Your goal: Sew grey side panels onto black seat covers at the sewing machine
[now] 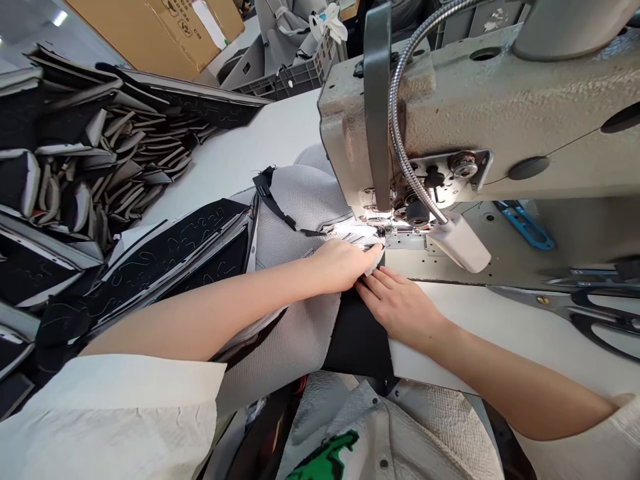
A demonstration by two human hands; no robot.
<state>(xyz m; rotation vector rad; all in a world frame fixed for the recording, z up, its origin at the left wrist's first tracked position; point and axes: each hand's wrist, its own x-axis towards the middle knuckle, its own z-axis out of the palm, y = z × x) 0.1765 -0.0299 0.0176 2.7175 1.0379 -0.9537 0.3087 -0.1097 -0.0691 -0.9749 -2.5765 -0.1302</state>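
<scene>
My left hand [345, 263] is closed on the edge of a grey mesh fabric piece [300, 250], its fingertips just in front of the needle area of a sewing machine [367, 127]. Some of its fingers are hidden under the hand. Right beside it, my right hand [403, 307] lies flat with fingers stretched out, pressing on a black fabric panel [357, 333] joined to the grey piece. A black strap with a buckle [275, 203] lies across the grey fabric. The machine's lamp [460, 241] lights the stitching spot.
Stacked black-and-grey padded pieces [125, 153] fill the left side. On the right lie large scissors [575, 310] and a blue thread snipper [525, 225]. Behind the table [280, 127] stand a cardboard box [165, 33] and a grey crate [300, 73].
</scene>
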